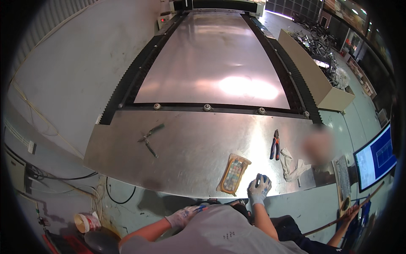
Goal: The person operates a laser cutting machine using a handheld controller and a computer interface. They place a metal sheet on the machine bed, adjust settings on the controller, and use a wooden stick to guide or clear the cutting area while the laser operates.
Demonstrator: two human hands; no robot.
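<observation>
My right hand (261, 191), in a grey-white work glove, rests at the table's front edge, its fingers curled over a small black rounded object (258, 181) that looks like a computer mouse. Left of it lies an orange-cased keypad controller (234, 174) in clear plastic wrap. Beyond sit dark pliers (275, 146) with orange-trimmed handles, beside a crumpled white cloth or glove (292, 166). My left hand (185, 216), gloved too, is low against my grey shirt; its fingers look stretched out, with blue and red at the tips. Green-handled pliers (149, 139) lie spread at the table's left.
A metal table (190, 161) adjoins a machine bed bearing a large metal sheet (207, 59). At right stand a monitor (376, 154) and a beige bin (313, 63) of scrap. Another person's hand (350, 213) grips a long stick. A white bucket (86, 222) stands lower left.
</observation>
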